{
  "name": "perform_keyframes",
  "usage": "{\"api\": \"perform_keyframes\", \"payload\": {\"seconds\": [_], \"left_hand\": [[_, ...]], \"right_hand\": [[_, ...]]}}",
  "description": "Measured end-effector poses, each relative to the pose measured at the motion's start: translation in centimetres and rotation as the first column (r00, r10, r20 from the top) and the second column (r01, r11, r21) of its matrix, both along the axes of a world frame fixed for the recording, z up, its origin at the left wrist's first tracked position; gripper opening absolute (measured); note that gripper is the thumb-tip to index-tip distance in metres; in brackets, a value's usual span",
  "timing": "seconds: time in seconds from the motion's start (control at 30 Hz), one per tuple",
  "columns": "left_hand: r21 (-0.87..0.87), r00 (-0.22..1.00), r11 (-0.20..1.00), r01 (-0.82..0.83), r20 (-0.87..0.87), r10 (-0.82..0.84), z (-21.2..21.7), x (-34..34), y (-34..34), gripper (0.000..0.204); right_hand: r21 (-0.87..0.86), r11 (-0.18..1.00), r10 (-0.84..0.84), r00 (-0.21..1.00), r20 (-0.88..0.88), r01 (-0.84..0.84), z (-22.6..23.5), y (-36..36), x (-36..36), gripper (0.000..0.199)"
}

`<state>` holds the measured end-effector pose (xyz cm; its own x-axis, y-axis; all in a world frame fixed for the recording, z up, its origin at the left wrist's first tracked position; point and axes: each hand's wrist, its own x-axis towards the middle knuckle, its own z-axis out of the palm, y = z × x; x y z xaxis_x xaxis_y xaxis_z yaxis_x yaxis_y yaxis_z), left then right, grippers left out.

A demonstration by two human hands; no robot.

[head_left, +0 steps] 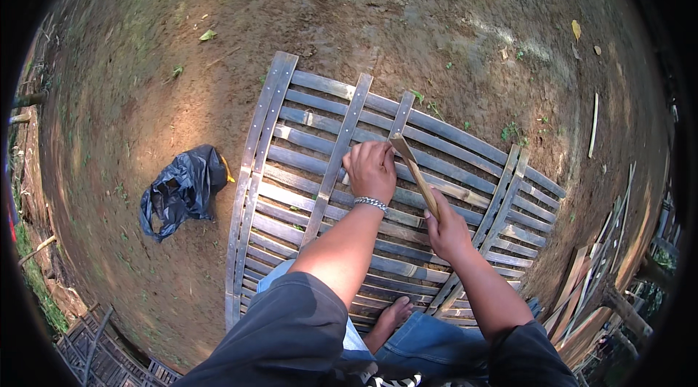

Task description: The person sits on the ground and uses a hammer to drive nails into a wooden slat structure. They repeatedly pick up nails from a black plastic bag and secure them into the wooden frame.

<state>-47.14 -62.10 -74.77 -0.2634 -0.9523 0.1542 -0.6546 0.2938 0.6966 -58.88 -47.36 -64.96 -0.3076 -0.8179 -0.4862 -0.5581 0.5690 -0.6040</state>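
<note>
On the bamboo panel (305,190):
Bare foot (392,314): rested on the panel's near edge.
Right hand (447,230): closed around a wooden stick (414,169), held tilted above the panel's middle.
Left hand (371,169): curled shut, pressed on the slats beside the stick's head.
Black bag (182,189): laid on dirt left of the panel.

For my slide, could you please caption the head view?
Left hand steadies a bamboo panel; right hand holds a wooden tool.

Bare dirt ground (407,16) carries a bamboo-slat panel (305,169) and black plastic bag (182,187).
</note>
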Motion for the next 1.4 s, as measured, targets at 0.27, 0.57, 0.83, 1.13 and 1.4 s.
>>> {"api": "perform_keyframes", "payload": {"seconds": [0.27, 0.57, 0.83, 1.13, 1.4], "left_hand": [[0.015, 0.999, 1.000, 0.012, 0.046, -0.013, -0.2, 0.2, 0.0, 0.010], [0.019, 0.999, 1.000, -0.016, -0.039, 0.017, 0.1, -0.1, 0.0, 0.006], [0.004, 1.000, 1.000, -0.007, -0.022, 0.007, 0.2, 0.0, 0.0, 0.005], [0.004, 1.000, 1.000, 0.000, 0.004, 0.000, 0.1, 0.1, 0.3, 0.005], [0.047, 0.999, 0.999, -0.024, 0.048, 0.022, 0.0, 0.4, 0.8, 0.017]], "right_hand": [[-0.018, 0.998, 0.064, 0.998, -0.009, -0.064, -0.4, -0.1, -0.5, 0.054], [-0.111, 0.994, 0.008, 1.000, -0.017, -0.010, -0.6, 0.2, -0.3, 0.055], [-0.280, 0.959, 0.020, 0.998, -0.054, -0.034, -1.4, 1.6, -0.3, 0.056], [-0.190, 0.982, 0.012, 1.000, -0.026, -0.016, -1.3, 1.8, -0.4, 0.057], [-0.114, 0.986, -0.113, 0.992, 0.048, 0.118, 1.7, -1.7, -0.2, 0.057]]}}
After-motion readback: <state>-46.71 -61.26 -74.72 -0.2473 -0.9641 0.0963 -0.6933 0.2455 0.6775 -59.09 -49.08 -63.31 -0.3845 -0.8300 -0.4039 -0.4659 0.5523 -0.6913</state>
